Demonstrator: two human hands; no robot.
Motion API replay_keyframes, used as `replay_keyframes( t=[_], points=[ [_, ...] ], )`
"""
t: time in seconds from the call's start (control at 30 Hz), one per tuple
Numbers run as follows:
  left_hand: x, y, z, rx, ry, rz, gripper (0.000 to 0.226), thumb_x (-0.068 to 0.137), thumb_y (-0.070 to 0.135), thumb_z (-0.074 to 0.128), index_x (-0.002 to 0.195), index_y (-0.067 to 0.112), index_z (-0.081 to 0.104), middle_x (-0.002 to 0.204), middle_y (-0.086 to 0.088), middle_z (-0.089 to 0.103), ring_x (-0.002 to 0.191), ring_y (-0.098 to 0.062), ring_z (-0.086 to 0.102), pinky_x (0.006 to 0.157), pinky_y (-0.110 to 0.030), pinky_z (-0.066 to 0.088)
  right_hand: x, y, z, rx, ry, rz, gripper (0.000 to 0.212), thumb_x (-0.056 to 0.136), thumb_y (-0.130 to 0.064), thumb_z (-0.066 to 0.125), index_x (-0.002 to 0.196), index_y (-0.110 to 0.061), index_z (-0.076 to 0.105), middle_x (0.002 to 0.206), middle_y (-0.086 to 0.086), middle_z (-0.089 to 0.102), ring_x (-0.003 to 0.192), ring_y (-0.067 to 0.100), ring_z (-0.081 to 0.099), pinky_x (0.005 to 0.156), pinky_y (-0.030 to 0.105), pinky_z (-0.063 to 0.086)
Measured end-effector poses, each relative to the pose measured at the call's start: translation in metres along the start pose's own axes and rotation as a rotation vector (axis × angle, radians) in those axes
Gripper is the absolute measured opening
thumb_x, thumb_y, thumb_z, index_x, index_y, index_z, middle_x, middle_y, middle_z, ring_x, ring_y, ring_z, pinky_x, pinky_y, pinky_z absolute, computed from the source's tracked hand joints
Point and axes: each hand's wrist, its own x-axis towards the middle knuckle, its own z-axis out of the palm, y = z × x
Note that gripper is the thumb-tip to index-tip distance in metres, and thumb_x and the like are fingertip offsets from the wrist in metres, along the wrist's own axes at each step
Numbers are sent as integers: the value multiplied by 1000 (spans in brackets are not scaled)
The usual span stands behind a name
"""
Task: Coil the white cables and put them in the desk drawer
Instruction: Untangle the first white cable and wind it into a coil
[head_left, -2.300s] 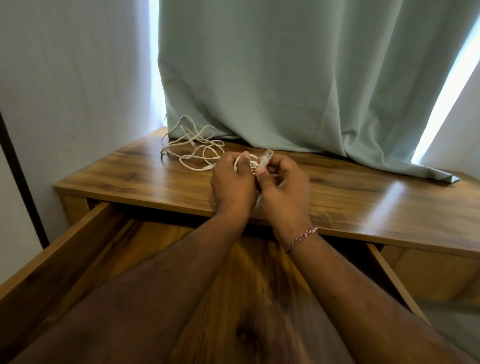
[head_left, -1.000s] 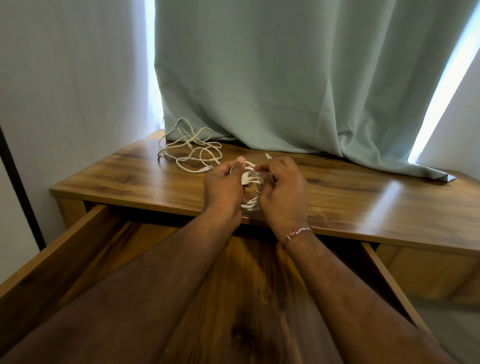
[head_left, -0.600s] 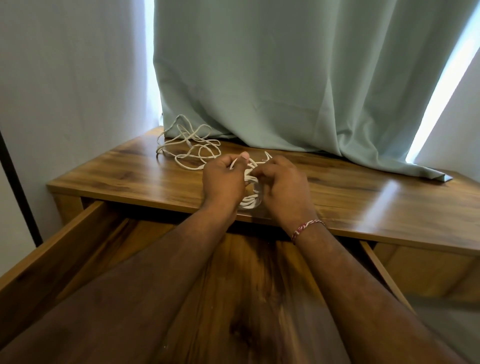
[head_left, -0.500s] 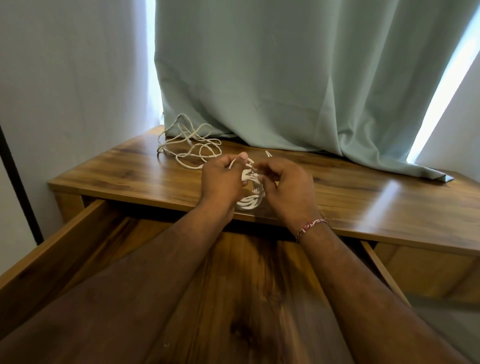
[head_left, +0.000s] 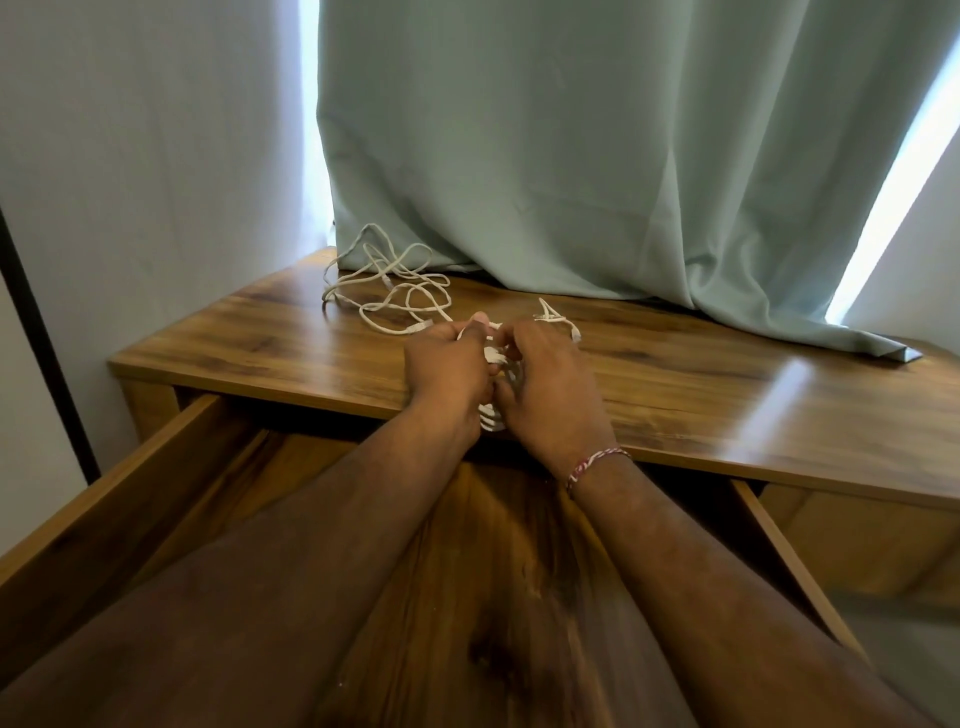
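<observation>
In the head view, the left hand (head_left: 445, 370) and right hand (head_left: 546, 383) meet above the desk top (head_left: 727, 384), both clamped on a coiled white cable (head_left: 491, 415) to stop it springing loose, while another loose cable (head_left: 387, 291) waits behind and the open drawer (head_left: 156, 483) stands ready below.

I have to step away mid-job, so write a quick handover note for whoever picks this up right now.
Left hand and right hand: both grip the coiled cable between them, above the desktop near its front edge.
Its loose end sticks out past the right hand, so the wrap is not finished.
Second cable lies tangled at the back left by the curtain, untouched.
Drawer is open; no cable is seen inside.
Left: finish this coil, put it in the drawer, coil and stow the second.
</observation>
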Motion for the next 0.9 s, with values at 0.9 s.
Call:
replay_keyframes(
  t=[0.9],
  points=[
    [23,35,-48,352,-596,-267,17,95,21,69,93,5,63,52,-3,36,33,-9,35,32,-16,33,-5,8,-14,1220,-538,350,50,91,17,59,128,-13,45,95,14,69,82,24,69,70,34,58]
  ],
)
